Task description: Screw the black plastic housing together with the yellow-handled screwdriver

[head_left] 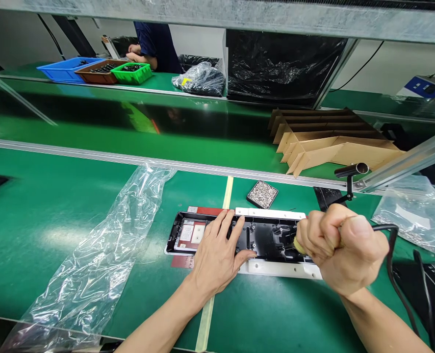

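A long black plastic housing [265, 242] lies open-side up between two white fixture strips, the nearer strip [283, 268] along its front edge. My left hand [217, 247] rests flat across the housing with its fingers spread, right of a pale labelled plate [190, 234] at its left end. Closed in a fist over the housing's right end, my right hand [344, 247] grips a hand tool with a yellow end [298, 246]. The fist hides most of that tool and the right end of the housing. A small black tray of tiny metal parts [262, 194] sits behind the housing.
Clear plastic film [107, 245] lies at left. Cardboard dividers [331, 139] stand behind the rail. On the right are a small stand-mounted cylinder [351, 170], a bag of small parts [414, 215] and a black cable [391, 264]. Across the bench, a person works near coloured bins [132, 73].
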`<state>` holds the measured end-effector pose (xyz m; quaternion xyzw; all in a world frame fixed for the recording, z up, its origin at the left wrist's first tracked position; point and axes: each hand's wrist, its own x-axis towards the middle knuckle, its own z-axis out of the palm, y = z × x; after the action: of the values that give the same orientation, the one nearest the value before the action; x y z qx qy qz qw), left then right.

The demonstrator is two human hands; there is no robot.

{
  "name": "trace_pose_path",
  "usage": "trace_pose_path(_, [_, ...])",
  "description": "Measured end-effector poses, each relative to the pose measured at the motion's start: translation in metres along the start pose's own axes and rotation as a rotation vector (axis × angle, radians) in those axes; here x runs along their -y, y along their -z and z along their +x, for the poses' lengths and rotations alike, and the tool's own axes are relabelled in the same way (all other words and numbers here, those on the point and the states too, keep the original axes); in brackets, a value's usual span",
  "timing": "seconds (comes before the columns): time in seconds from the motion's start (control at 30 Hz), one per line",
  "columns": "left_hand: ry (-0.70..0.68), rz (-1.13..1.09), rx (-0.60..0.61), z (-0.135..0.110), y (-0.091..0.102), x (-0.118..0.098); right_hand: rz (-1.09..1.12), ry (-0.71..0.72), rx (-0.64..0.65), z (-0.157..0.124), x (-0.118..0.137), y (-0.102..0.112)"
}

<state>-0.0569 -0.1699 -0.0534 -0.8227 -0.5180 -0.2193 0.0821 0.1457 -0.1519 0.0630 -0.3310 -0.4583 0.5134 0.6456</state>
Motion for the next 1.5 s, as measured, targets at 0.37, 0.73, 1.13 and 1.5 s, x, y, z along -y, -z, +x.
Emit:
trace_pose_path(0.37, [-0.003,-0.003,0.002,0.0003,0.0004,-0.0003,0.011,-0.008,-0.013,0.0018,-0.0012,0.0007])
trace_pose_path(0.73, [0.013,-0.018,0.019,0.0012,-0.0016,-0.0031,0.012,-0.005,0.008,0.0019,-0.0001,0.0034])
trace_pose_path(1.13, [0.010,-0.025,-0.001,0.0031,-0.0012,-0.0034,-0.002,0.001,0.046,0.0042,0.0002,0.0038])
trace_pose_path(1.5, [0.009,-0.026,0.002,0.0023,-0.0020,-0.0038,0.022,-0.006,0.012,0.0023,0.0000,0.0043])
